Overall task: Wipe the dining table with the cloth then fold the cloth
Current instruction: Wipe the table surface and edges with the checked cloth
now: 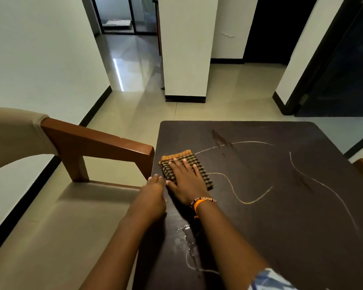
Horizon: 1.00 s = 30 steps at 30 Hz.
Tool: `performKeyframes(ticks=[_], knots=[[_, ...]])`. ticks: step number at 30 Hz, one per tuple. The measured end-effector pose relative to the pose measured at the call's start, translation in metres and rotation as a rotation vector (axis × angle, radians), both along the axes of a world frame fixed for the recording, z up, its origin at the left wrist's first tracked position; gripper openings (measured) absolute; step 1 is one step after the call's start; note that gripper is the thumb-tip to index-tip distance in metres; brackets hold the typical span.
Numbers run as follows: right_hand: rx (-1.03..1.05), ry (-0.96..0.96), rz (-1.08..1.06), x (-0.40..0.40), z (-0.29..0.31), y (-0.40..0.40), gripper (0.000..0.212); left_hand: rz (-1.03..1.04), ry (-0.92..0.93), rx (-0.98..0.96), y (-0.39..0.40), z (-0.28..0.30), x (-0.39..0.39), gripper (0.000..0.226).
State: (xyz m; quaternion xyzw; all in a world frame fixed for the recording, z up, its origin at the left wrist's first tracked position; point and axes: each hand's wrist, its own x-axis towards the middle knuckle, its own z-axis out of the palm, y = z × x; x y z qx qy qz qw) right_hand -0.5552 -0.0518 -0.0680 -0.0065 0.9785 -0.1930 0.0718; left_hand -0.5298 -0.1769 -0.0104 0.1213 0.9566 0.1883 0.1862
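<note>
We are observing the dark dining table (281, 216), its near and right sides running out of frame. We are seeing the checked cloth (205, 174) lying folded near the left edge, partly hidden under the right hand (186, 181), pressing flat with fingers spread. We are finding the left hand (152, 197) curling loosely at the table edge, holding nothing.

A folded cloth (194, 167), checked black and orange, lies flat at the dark desk's (281, 216) nine-o'clock edge. The desk bears wet streaks.
</note>
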Motion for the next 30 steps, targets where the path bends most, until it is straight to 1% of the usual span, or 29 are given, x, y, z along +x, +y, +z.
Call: performKeyframes(ticks=[2, 5, 7, 9, 11, 14, 17, 21, 22, 24, 25, 26, 28, 30], knots=[[0.011, 0.114, -0.013, 0.005, -0.009, 0.013, 0.059, -0.040, -0.013, -0.047, 0.012, -0.002, -0.015, 0.069], [0.063, 0.171, -0.123, 0.012, -0.012, 0.051, 0.059, -0.056, -0.057, -0.081, 0.027, -0.008, -0.034, 0.085], [0.130, 0.172, -0.238, 0.016, -0.013, 0.093, 0.058, -0.028, -0.091, -0.102, 0.032, -0.015, -0.044, 0.100], [0.192, 0.152, -0.344, 0.019, -0.013, 0.140, 0.056, -0.001, -0.123, -0.121, 0.034, -0.023, -0.049, 0.109], [0.208, 0.107, -0.430, 0.017, -0.013, 0.174, 0.056, 0.017, -0.119, -0.126, 0.033, -0.032, -0.051, 0.110], [0.172, 0.057, -0.494, 0.005, -0.013, 0.177, 0.055, 0.010, -0.096, -0.125, 0.030, -0.038, -0.052, 0.109], [0.155, 0.075, -0.442, -0.020, -0.013, 0.142, 0.054, -0.008, -0.080, -0.128, 0.030, -0.040, -0.054, 0.109], [0.073, 0.055, -0.206, -0.069, -0.011, 0.050, 0.052, -0.011, -0.092, -0.107, 0.028, -0.041, -0.054, 0.108], [0.053, 0.044, -0.130, -0.079, -0.010, 0.024, 0.051, -0.003, -0.098, -0.091, 0.027, -0.042, -0.055, 0.105], [0.025, 0.021, -0.009, -0.091, -0.009, -0.011, 0.052, 0.039, -0.105, -0.030, 0.024, -0.043, -0.054, 0.091], [0.019, 0.010, 0.024, -0.095, -0.008, -0.018, 0.052, 0.052, -0.097, -0.012, 0.023, -0.043, -0.054, 0.087], [0.021, 0.003, 0.049, -0.097, -0.007, -0.016, 0.053, 0.049, -0.083, -0.002, 0.023, -0.043, -0.053, 0.090], [0.045, 0.023, 0.104, -0.094, -0.007, 0.003, 0.053, 0.021, -0.070, -0.020, 0.023, -0.042, -0.051, 0.107], [0.067, 0.081, 0.079, -0.091, -0.007, 0.036, 0.052, 0.024, -0.055, -0.096, 0.025, -0.039, -0.053, 0.112]])
